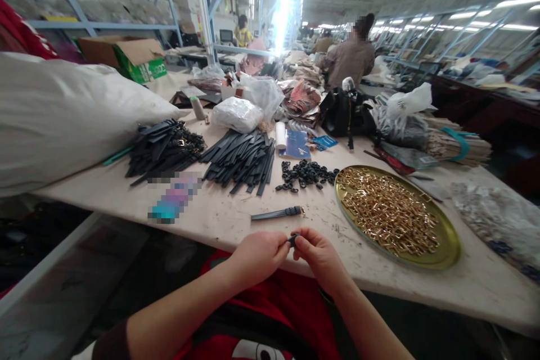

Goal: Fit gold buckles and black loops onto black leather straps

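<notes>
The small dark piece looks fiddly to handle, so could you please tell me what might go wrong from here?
The small dark piece, pinched between the left hand and right hand near the front edge of the table, might slip and drop. The tray of gold pieces lies to their right, where a passing arm could knock some out.
</notes>
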Demonstrator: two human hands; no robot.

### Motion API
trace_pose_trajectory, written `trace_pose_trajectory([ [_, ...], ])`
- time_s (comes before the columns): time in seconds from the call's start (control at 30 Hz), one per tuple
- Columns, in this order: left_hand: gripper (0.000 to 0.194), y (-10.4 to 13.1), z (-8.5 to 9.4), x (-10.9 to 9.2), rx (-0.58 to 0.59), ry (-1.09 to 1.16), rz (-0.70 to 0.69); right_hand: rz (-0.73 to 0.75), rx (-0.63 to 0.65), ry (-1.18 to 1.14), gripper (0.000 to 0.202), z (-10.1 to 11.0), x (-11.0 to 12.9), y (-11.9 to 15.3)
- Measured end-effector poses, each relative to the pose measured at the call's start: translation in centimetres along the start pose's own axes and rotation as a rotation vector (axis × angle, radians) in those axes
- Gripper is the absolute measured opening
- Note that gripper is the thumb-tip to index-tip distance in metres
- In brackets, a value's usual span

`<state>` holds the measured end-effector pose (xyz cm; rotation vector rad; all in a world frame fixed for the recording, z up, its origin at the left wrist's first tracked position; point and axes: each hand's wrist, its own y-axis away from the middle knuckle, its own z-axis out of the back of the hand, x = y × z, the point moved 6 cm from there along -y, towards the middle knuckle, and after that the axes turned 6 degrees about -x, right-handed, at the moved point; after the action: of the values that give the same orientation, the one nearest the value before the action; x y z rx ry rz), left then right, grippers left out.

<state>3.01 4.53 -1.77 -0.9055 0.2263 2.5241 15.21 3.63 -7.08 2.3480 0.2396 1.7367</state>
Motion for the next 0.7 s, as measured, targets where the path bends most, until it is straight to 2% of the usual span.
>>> trace_pose_trajectory([
  [0.1,0.028,0.4,-0.4,-0.1,0.131,0.270,0.069,-0.109,0.020,-0.116,0.024,-0.4,-0.7,0.4],
  [0.23,0.021,1.3,-2.2,0.4,0.417,0.934,0.396,-0.232,0.017,-0.186,0.026,-0.2,-0.9,0.3],
  [0.33,0.026,1.7,-3.3,1.2,0.528,1.240,0.546,-0.272,-0.003,-0.193,0.025,0.6,-0.9,-0.3],
  [0.5,0.031,1.9,-4.5,2.7,0.612,1.467,0.625,-0.316,-0.011,-0.178,0.023,1.3,-1.6,-1.1],
  [0.7,0.031,1.9,-5.1,2.9,0.694,1.621,0.713,-0.374,-0.042,-0.142,0.022,1.8,-2.5,-1.6],
])
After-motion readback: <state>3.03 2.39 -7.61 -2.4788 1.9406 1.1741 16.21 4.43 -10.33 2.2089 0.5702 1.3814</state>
